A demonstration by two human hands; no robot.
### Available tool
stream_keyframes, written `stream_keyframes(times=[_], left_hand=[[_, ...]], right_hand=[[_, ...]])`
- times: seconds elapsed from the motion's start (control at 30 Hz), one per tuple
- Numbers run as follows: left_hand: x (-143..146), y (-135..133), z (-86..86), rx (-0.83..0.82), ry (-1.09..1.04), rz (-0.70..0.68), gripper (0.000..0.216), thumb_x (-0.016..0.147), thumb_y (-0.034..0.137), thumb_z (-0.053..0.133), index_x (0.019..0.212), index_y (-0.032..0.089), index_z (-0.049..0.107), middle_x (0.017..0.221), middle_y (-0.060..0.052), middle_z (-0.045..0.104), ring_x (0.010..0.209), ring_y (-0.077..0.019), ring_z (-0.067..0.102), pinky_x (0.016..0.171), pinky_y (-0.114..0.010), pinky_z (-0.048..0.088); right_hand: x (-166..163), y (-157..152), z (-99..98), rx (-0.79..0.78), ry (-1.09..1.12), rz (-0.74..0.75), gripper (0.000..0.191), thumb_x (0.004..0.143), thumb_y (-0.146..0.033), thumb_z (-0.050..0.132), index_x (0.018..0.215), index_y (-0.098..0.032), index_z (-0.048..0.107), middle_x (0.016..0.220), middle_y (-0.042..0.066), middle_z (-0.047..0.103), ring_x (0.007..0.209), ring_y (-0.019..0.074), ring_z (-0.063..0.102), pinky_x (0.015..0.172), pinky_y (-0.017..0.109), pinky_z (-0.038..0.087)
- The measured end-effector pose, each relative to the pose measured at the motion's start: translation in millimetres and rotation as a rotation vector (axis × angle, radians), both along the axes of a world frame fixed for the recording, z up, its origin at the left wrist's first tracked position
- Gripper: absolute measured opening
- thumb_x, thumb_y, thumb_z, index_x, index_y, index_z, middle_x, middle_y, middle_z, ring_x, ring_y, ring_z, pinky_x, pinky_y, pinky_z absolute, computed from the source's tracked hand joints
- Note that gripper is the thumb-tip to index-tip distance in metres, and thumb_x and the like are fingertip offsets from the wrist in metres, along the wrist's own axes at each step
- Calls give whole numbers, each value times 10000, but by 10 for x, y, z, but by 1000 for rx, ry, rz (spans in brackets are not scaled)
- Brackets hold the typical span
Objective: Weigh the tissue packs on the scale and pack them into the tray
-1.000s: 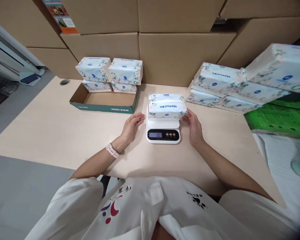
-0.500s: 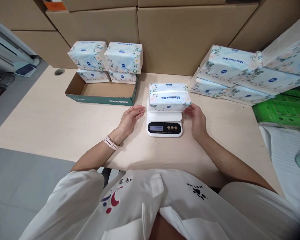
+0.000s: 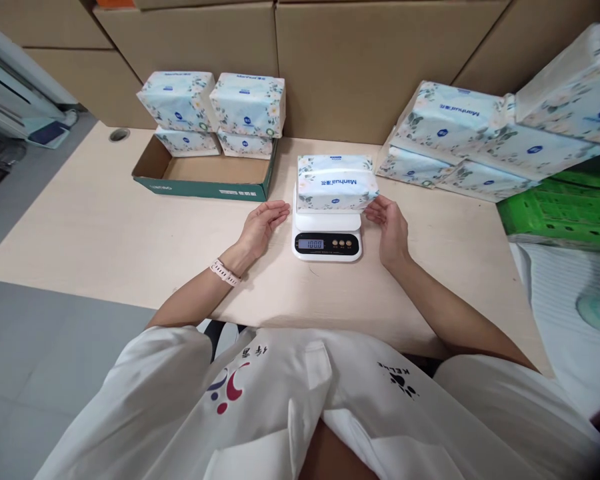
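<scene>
A floral pack of tissues (image 3: 336, 187) lies on a white kitchen scale (image 3: 327, 223), whose lit display (image 3: 311, 245) appears to read 100.0. My left hand (image 3: 263, 227) rests on the table just left of the scale, holding nothing, its fingers extended. To the right, my right hand (image 3: 391, 230) is on its side with fingers loosely extended, the fingertips close to the pack's lower right corner. I cannot tell whether they touch it.
At the back left, a shallow green cardboard box (image 3: 200, 189) holds several tissue packs (image 3: 247, 103) in two layers. More packs (image 3: 450, 120) are stacked at the back right, near a green plastic crate (image 3: 555, 210). Large cartons (image 3: 375, 73) wall off the table's rear (image 3: 130, 227).
The whole view has shifted slightly, so things appear a little higher. Both hands, the pack and the scale keep their places, and the reading looks the same.
</scene>
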State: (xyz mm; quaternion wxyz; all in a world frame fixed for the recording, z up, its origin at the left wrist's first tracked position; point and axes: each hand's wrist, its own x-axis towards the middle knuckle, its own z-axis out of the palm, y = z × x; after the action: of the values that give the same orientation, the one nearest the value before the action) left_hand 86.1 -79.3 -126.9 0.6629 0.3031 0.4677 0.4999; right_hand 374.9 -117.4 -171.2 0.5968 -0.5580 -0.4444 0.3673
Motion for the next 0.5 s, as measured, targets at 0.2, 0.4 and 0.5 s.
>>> stream_keyframes(times=[0.2,0.4,0.5], left_hand=[[3,-6,31,-22,-13,9,123,874,34,680,909,123,758,979,-84,827,962,-141,783,1228,-369,507],[-11,-6,28,-20,-8,-8,123,874,44,688,916,126,769,1002,-89,831,980,-146,786,1230,-373,505],[-19,-2,20,-17,4,-15,126,877,51,687,919,133,772,1012,-85,833,994,-148,785,1236,-375,500]], right_hand=[[-10,-5,9,-4,4,-6,768,932,-879,493,1311,-258,737,1303,104,797,1224,275,750,1128,505,576],[7,5,-26,-20,6,-1,725,940,-873,489,1237,-279,780,1264,72,817,1187,264,759,1107,489,579],[14,5,-39,-9,-4,10,704,952,-866,484,1209,-287,792,1259,59,822,1170,259,765,1094,479,579]])
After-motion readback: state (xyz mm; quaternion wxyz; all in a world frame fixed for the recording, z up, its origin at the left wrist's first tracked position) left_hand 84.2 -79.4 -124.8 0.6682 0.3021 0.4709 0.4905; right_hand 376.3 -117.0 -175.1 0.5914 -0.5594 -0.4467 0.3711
